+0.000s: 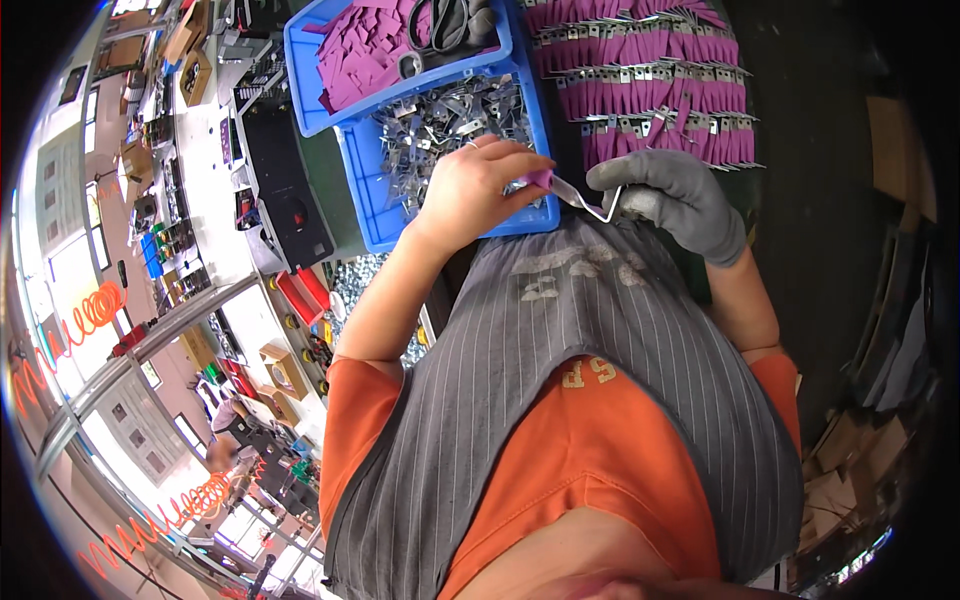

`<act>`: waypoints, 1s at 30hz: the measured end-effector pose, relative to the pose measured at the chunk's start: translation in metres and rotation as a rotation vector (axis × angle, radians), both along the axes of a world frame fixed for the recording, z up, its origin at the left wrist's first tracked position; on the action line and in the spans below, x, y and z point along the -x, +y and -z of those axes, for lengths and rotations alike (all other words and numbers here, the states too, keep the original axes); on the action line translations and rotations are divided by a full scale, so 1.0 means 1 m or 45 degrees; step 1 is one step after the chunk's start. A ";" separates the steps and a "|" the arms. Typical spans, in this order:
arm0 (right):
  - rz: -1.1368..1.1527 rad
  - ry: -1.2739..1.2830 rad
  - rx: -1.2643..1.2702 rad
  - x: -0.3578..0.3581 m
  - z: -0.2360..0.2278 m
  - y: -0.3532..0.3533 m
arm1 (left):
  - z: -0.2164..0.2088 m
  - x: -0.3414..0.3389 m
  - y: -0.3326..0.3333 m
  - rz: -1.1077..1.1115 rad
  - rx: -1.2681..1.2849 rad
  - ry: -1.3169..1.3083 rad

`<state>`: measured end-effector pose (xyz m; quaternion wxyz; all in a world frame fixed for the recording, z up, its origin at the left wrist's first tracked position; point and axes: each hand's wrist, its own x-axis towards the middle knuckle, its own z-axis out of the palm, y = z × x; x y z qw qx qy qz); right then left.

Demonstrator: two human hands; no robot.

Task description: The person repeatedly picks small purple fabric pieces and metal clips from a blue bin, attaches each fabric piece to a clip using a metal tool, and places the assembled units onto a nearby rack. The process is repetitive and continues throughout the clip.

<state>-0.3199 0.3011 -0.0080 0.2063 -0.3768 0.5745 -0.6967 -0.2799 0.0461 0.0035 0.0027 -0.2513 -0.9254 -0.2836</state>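
Observation:
My left hand (482,185), bare, pinches a small purple sleeve (541,179) between thumb and fingers. Out of the sleeve runs a bent metal bracket (588,204), its angled end toward my right. That end sits between the thumb and fingers of my right hand (678,200), which wears a grey glove. Both hands are held in front of my apron, over the near edge of a blue bin (366,195) of loose metal brackets (430,130). Whether the sleeve fully covers the bracket's end is hidden by my left fingers.
Behind stands another blue bin (300,85) with flat purple sleeves (365,45) and a dark grey glove (455,25). Several rows of purple-sleeved brackets (655,95) lie at the far right. A black case (285,170) is to the left; cardboard (850,460) lies at right.

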 end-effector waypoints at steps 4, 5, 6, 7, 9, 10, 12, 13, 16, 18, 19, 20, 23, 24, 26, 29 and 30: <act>-0.085 -0.299 -0.221 0.005 0.005 -0.003 | 0.000 -0.002 0.004 0.126 -0.055 -0.129; -0.046 -0.233 -0.238 0.004 0.013 -0.010 | 0.000 -0.003 0.005 0.139 -0.074 -0.175; -0.009 -0.165 -0.251 0.004 0.019 -0.016 | -0.001 -0.003 0.005 0.116 -0.049 -0.224; -0.041 -0.269 -0.313 0.004 0.022 -0.019 | -0.001 -0.004 0.005 0.092 -0.024 -0.273; -0.010 -0.015 -0.350 0.006 0.030 -0.023 | 0.000 -0.007 0.005 0.066 0.016 -0.331; 0.005 0.112 -0.368 0.007 0.033 -0.025 | 0.003 -0.009 0.005 0.064 0.031 -0.342; -0.011 0.145 -0.398 0.007 0.037 -0.027 | 0.004 -0.012 0.006 0.046 0.067 -0.372; -0.020 0.162 -0.412 0.006 0.038 -0.028 | 0.003 -0.013 0.008 0.031 0.087 -0.393; -0.043 0.070 -0.438 0.000 0.046 -0.034 | -0.002 -0.015 0.014 0.034 0.187 -0.435; -0.049 0.071 -0.514 0.001 0.049 -0.032 | -0.002 -0.015 0.013 -0.001 0.142 -0.344; -0.053 0.071 -0.551 0.002 0.051 -0.030 | 0.001 -0.014 0.010 -0.045 0.059 -0.242; 0.052 0.126 -0.577 0.004 0.053 -0.026 | 0.004 -0.012 0.006 -0.087 -0.026 -0.140; 0.467 0.296 -0.713 0.014 0.065 -0.009 | 0.020 -0.002 -0.028 -0.474 0.095 -0.312; 0.627 0.393 -0.837 0.019 0.073 -0.001 | 0.034 -0.001 -0.044 -0.584 0.179 -0.365; 0.859 0.469 -0.913 0.030 0.094 0.020 | 0.057 -0.002 -0.067 -0.535 0.415 -0.551; 1.037 0.508 -1.151 0.038 0.116 0.042 | 0.092 -0.012 -0.072 -0.437 0.498 -0.661; 1.089 0.481 -1.248 0.037 0.117 0.043 | 0.098 -0.012 -0.067 -0.354 0.512 -0.687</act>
